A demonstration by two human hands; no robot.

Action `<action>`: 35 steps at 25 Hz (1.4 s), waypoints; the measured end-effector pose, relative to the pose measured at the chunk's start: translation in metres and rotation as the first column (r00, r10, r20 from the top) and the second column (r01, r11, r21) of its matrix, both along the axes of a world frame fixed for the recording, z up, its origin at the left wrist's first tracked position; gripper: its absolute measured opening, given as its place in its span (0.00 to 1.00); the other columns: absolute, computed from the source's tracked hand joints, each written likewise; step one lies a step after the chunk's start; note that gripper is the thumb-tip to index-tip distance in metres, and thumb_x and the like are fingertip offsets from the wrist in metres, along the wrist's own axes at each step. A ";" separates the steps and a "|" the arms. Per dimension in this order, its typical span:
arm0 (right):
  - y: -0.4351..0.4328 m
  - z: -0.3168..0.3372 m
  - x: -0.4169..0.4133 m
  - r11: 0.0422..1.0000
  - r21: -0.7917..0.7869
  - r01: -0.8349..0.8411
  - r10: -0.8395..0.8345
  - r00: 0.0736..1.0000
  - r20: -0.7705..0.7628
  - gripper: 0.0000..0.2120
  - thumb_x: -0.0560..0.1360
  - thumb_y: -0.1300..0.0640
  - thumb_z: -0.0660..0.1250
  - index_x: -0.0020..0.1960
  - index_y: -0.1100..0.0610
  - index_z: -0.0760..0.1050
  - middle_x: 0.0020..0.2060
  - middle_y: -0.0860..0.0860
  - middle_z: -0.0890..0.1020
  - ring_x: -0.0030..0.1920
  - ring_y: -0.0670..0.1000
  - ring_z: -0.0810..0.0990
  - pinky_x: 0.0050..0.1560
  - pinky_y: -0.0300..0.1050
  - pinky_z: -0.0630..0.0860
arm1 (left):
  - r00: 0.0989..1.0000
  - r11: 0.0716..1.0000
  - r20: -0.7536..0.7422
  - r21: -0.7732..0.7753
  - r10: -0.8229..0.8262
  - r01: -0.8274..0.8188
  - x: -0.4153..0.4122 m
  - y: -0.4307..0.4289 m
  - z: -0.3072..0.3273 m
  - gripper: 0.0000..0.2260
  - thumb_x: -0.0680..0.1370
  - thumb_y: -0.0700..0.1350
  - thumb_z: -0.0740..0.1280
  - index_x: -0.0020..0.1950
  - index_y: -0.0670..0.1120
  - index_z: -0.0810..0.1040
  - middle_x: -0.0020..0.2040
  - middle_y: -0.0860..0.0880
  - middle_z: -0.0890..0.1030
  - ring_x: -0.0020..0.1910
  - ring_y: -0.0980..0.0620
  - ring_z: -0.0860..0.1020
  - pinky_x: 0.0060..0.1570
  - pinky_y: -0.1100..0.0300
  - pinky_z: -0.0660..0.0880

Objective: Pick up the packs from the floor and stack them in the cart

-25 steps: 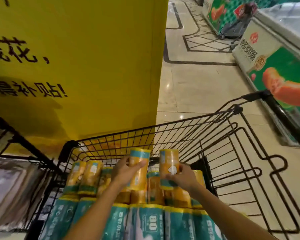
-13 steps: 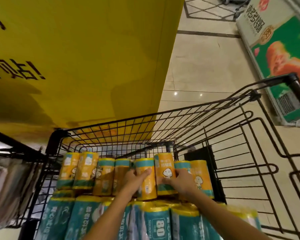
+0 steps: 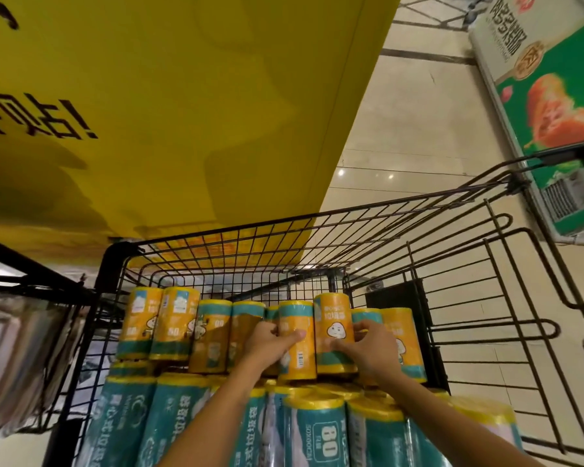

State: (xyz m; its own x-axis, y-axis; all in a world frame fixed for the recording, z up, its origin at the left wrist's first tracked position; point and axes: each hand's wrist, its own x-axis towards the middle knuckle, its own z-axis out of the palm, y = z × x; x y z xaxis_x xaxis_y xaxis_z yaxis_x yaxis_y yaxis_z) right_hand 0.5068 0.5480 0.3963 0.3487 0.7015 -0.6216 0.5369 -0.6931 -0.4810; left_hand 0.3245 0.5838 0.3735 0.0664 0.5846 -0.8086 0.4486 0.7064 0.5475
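Two hands each clasped an orange pack inside the cart (image 3: 113, 264): the left hand (image 3: 268, 345) curled round the left pack (image 3: 297, 320), the right hand (image 3: 368, 348) round the right pack (image 3: 334, 315). Both packs stood upright, touching, in a row of orange packs (image 3: 176, 325) atop teal packs (image 3: 317, 433). Beyond the black wire cart rose a yellow wall (image 3: 182, 112); a freezer (image 3: 536, 79) stood on the tiled floor (image 3: 402, 129) to the right.

The left pack (image 3: 297, 342) and right pack (image 3: 334, 328), held above the row a second ago, now stand lowered into it in the cart (image 3: 115, 264), with the left hand (image 3: 267, 345) and right hand (image 3: 368, 352) gripping them.
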 end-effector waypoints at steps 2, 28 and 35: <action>0.000 0.003 0.000 1.000 0.009 -0.007 0.007 1.000 0.002 0.25 0.63 0.46 0.78 0.55 0.55 0.77 0.48 0.49 0.83 0.43 0.45 0.80 0.43 0.38 0.77 | 0.999 1.000 0.023 -0.018 -0.023 0.023 -0.001 0.002 0.001 0.09 0.73 0.50 0.72 0.50 0.49 0.78 0.47 0.50 0.83 0.46 0.53 0.81 0.49 0.58 0.77; -0.015 0.076 0.027 0.928 -0.046 -0.369 0.355 0.842 0.406 0.33 0.76 0.39 0.62 0.74 0.55 0.60 0.67 0.54 0.72 0.64 0.53 0.73 0.61 0.48 0.72 | 0.553 0.606 -0.577 0.123 -0.601 0.786 -0.006 0.028 0.100 0.31 0.76 0.61 0.65 0.74 0.48 0.63 0.72 0.45 0.67 0.69 0.45 0.67 0.66 0.52 0.68; -0.102 0.149 0.024 0.992 0.100 -0.077 0.013 0.850 0.527 0.32 0.76 0.39 0.62 0.72 0.58 0.63 0.67 0.55 0.71 0.65 0.56 0.70 0.62 0.49 0.71 | 0.108 -0.008 -0.763 0.147 -0.637 0.989 0.055 0.005 0.161 0.40 0.74 0.71 0.55 0.79 0.49 0.51 0.78 0.46 0.53 0.76 0.42 0.53 0.73 0.42 0.54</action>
